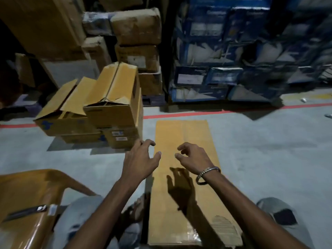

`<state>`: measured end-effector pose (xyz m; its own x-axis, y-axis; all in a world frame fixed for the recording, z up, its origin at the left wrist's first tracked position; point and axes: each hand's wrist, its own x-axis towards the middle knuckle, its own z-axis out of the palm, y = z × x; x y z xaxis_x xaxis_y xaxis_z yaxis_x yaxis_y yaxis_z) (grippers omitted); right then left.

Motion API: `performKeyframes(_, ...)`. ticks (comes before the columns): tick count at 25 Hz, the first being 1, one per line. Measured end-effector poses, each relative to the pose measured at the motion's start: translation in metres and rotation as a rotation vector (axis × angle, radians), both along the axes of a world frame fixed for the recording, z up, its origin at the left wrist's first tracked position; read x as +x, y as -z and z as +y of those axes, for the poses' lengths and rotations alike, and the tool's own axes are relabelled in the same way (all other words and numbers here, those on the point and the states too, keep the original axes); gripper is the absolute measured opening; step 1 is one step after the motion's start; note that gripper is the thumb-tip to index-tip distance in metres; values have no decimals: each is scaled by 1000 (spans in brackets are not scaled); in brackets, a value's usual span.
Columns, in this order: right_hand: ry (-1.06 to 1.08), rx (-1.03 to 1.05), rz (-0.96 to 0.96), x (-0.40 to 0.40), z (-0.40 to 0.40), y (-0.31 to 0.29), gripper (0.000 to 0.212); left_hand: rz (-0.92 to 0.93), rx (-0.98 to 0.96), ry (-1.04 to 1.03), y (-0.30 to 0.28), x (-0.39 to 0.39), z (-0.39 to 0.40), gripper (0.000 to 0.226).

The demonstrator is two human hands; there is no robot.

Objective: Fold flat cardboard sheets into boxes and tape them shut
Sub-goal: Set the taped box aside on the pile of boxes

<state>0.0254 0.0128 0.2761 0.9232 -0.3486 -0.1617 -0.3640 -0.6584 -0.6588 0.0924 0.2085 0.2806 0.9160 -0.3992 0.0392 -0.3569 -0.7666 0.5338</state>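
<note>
Flat cardboard sheet lies lengthwise, pointing away from the person.

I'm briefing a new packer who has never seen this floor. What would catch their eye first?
Two bare hands, left hand and right hand, hover empty over a flat cardboard sheet lying on the floor. To the left stand open-flapped boxes; blue cartons are stacked behind.

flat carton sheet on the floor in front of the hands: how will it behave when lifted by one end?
The flat cardboard sheet is long and thin, so it probably sags or hinges along its creases if lifted by one end. It looks light for its size. Its torn near corner with glossy tape may tear further or feel slick. The left hand and right hand hover, holding nothing.
</note>
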Motion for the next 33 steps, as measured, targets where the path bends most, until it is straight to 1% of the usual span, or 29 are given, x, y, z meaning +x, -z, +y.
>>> performKeyframes(2, 59, -2, 37, -16, -38, 25, 33, 135, 63, -2, 31, -2, -24, 43)
performKeyframes(3, 99, 1, 48, -23, -54, 39, 33, 224, 92, -21, 47, -1, -34, 49)
performKeyframes(5, 202, 7, 55, -31, -84, 69, 34, 375, 121, -76, 76, 5, -51, 69)
performKeyframes(6, 254, -21, 59, -32, -95, 82, 36, 422, 114, -112, 87, 9, -56, 80)
performKeyframes(8, 344, -100, 112, -25, -112, 100, 48, 470, 46, -194, 98, 17, -69, 98)
performKeyframes(9, 385, -94, 135, -19, -117, 104, 59, 469, 9, -236, 102, 20, -73, 103)
performKeyframes(10, 419, -47, 140, -13, -121, 109, 73, 453, -13, -266, 108, 24, -76, 107)
performKeyframes(12, 486, 159, 156, 0, -125, 115, 103, 475, -26, -320, 119, 33, -82, 120)
performKeyframes(13, 520, 308, 170, 5, -126, 118, 114, 539, -97, -367, 124, 37, -84, 125)
performKeyframes(14, 546, 452, 182, 7, -126, 120, 120, 625, -226, -418, 127, 40, -85, 125)
performKeyframes(15, 574, 553, 188, 6, -127, 122, 120, 719, -375, -476, 123, 41, -87, 120)
performKeyframes(16, 596, 613, 168, 6, -130, 122, 113, 811, -507, -517, 121, 44, -90, 116)
performKeyframes(18, 600, 652, 92, 3, -133, 112, 78, 953, -685, -536, 109, 48, -96, 120)
performKeyframes(19, 596, 676, 44, 1, -133, 104, 65, 958, -753, -535, 99, 48, -99, 116)
performKeyframes(20, 589, 693, -20, -1, -133, 94, 60, 920, -825, -522, 87, 46, -102, 106)
performKeyframes(21, 582, 678, -95, -1, -133, 86, 59, 863, -892, -512, 76, 45, -103, 95)
performKeyframes(22, 571, 640, -183, -2, -132, 74, 61, 806, -950, -498, 65, 44, -104, 89)
performKeyframes(24, 538, 556, -354, -3, -131, 58, 76, 676, -1019, -432, 39, 38, -104, 81)
performKeyframes(26, 526, 556, -436, -7, -131, 47, 87, 518, -1024, -343, 22, 31, -99, 77)
performKeyframes(28, 526, 567, -450, -14, -131, 43, 88, 482, -1009, -282, 12, 22, -91, 82)
performKeyframes(30, 531, 605, -407, -19, -134, 52, 84, 512, -1007, -237, 8, 14, -83, 82)
performKeyframes(32, 509, 633, -350, -22, -133, 61, 73, 523, -1011, -195, 8, 10, -76, 77)
performKeyframes(33, 504, 615, -308, -23, -132, 67, 67, 529, -1022, -190, 8, 8, -71, 84)
